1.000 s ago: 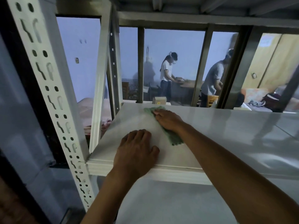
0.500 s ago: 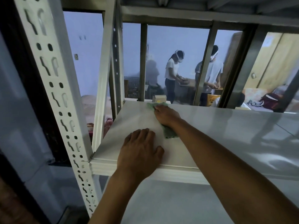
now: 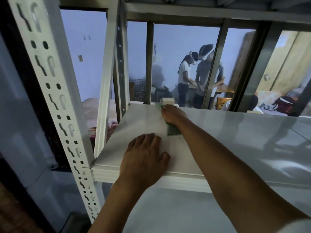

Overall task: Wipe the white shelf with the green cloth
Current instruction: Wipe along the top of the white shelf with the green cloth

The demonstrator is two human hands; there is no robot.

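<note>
White shelf (image 3: 235,140): broad, flat, glossy panel on a white slotted upright (image 3: 50,91) frame; rigid and smooth, so a cloth should slide easily across it. The right-hand stretch is bare and reflective.

People working in the room behind (image 3: 198,76), seen through the frame; not part of the task.

Left hand (image 3: 144,158): flat, palm down, fingers spread lightly, at the near front edge of the shelf. Holds nothing; reads as a brace.

Right hand (image 3: 173,114): reached out to the far back edge, near the left end of the shelf, fingers curled down and pressing on the cloth. Whether it pinches the cloth or only pins it under the palm cannot be told.

Green cloth (image 3: 173,131): lies on the shelf under the right hand; a tail shows behind the wrist and a sliver pokes past the fingertips at the back edge. Thin, soft, limp, light. Judgement: it will bunch if pushed from one corner; best kept under a flat palm with fingers spread across its middle.

Change over the last second: the right hand and cloth have travelled from mid-depth to the back edge, and less cloth now shows. Left hand unmoved at the front edge. The view has tipped slightly; the people behind have shifted closer together.
</note>
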